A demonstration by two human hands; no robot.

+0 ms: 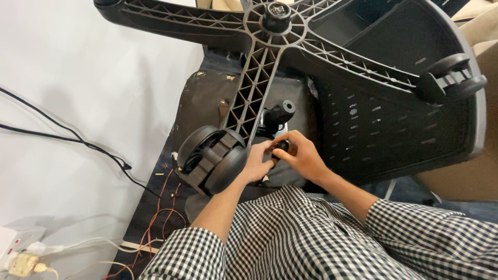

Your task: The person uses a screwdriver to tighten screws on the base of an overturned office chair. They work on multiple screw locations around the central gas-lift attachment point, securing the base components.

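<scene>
- Both hands are closed together around one small black round part, seemingly a knob (280, 147), under the overturned office chair: the left hand (258, 162) is curled at its near side, and the right hand (303, 155) is wrapped over it from the right, fingers bent.
- Most of the knob is hidden by the fingers, so its exact kind cannot be told; it is found just right of the nearest caster (211, 158) and just below the chair's mechanism.
- Checked sleeves (311, 238) are seen nearest the camera, with both forearms reaching up and away into the chair's underside.
- By judgement, fitting or turning of the knob on the mechanism is the step in hand; a firm two-handed hold and a square line-up with its seat would be called for next.
- A black lever stub (280, 111) is seen just beyond the hands, its long axis running up and to the right, its round end facing the camera.
- The five-star base (275, 21) is spread farther off, one ribbed leg (252, 96) running down to the near caster, another out to a second caster (450, 78) at the right.
- Black cables (67, 135) are laid across the white floor at the left, beside a dark mat (199, 101).
</scene>
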